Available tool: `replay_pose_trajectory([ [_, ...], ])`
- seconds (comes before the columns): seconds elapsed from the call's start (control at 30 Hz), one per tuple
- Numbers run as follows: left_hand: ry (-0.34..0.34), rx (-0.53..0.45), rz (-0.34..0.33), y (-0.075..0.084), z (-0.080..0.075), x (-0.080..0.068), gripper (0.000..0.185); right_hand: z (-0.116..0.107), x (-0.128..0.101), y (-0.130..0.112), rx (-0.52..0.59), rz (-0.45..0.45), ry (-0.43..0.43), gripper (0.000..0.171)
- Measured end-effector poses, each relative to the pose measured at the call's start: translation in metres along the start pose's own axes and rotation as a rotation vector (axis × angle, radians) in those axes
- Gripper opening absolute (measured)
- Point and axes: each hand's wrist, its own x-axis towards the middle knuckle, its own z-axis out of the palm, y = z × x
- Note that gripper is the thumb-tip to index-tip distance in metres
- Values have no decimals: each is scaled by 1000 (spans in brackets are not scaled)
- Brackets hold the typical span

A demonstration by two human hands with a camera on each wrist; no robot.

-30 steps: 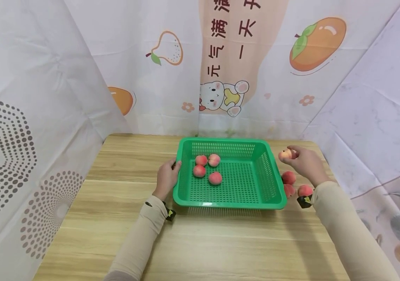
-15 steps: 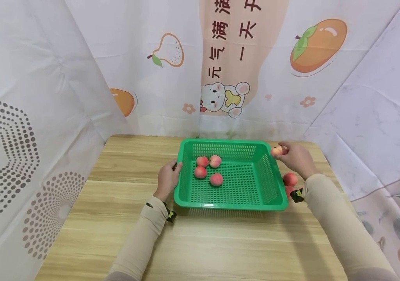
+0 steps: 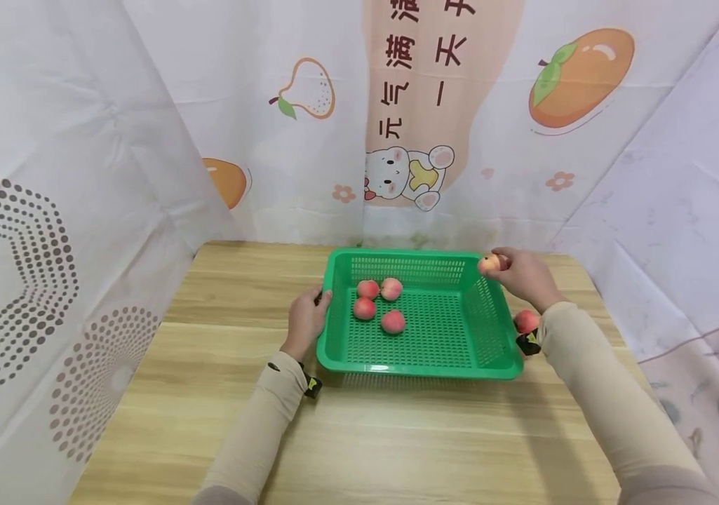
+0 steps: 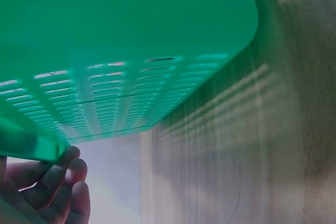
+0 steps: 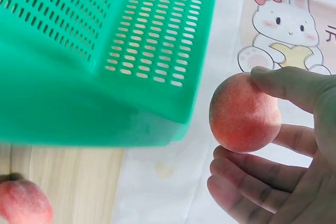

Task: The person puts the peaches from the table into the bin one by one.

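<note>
Left hand (image 3: 306, 321) has its fingers curled round the left rim of a green perforated plastic basket (image 3: 498, 366), which sits on the light wood-grain worktop (image 3: 220, 393). The left wrist view shows those fingers (image 4: 58, 182) tucked under the basket's lip (image 4: 31, 148), looking up at the slotted wall.

Inside the basket there are four small pink-red peaches (image 3: 364, 308), bunched in the back-left part of the floor; two at the back look like they're touching, the other two sit just in front of them.

Over at the basket's back-right corner, the right hand (image 3: 526, 275) pinches a fifth pink-orange peach (image 3: 489, 264) between thumb and fingertips, up at rim level and right by the corner. In the right wrist view that peach (image 5: 244, 113) is just outside the basket's corner (image 5: 173, 114), off the surface.

One more loose peach (image 3: 526, 320) lies on the worktop just right of the basket, beside the right forearm's beige sleeve (image 3: 593, 393).
</note>
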Motion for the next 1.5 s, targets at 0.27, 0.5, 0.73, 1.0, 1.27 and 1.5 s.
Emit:
replay_pose_trajectory([
  [0.27,-16,-12,-26,3,2,1,42,16,6,-11,48,-16,41,56],
  [0.5,0,-18,-13,1,1,0,40,26,16,-23,2,-10,-30,59],
  [0.73,8,-13,3,0,0,-1,39,43,26,-25,0,-68,-54,52],
  [1.0,5,-11,3,1,1,-1,40,61,31,-28,7,-102,-75,48],
  [1.27,-1,-22,-4,1,1,-2,40,76,34,-32,40,-37,-119,53],
  [1.5,7,-19,2,-1,1,-1,41,90,38,-36,43,-38,-115,50],
])
